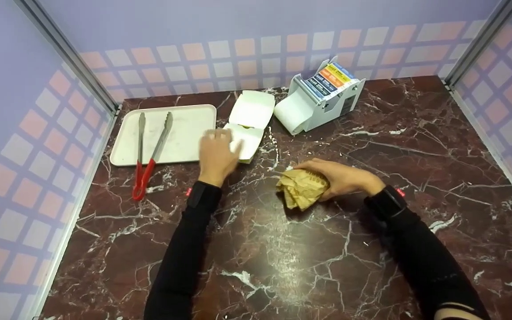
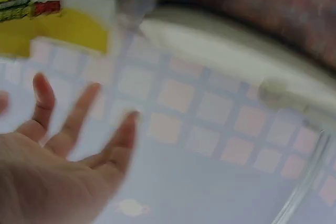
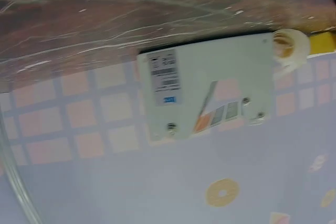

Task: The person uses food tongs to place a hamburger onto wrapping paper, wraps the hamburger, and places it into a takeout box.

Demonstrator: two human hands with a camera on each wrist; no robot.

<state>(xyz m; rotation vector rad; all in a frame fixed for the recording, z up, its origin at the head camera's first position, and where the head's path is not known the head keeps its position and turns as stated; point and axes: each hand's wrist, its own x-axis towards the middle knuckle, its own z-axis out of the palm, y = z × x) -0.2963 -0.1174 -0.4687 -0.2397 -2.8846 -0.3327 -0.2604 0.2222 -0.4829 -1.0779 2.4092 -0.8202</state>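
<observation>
My right hand (image 1: 342, 178) grips a crumpled brown paper-wrapped bundle (image 1: 301, 190) from its right side, at the middle of the counter. What the paper holds is hidden. My left hand (image 1: 217, 155), slightly blurred, is beside an open white clamshell box (image 1: 252, 111) with its lid folded back. The left wrist view shows this left hand (image 2: 68, 166) with fingers spread and nothing in them, near the box's yellow printed side (image 2: 79, 29). The right wrist view shows neither the right hand nor the bundle.
A white tray (image 1: 185, 133) lies at the left, with red-handled tongs (image 1: 144, 173) across its front edge. A white label dispenser (image 1: 327, 95) with a paper roll stands at the back, right of the box. Patterned walls enclose the dark marbled counter (image 1: 282, 266).
</observation>
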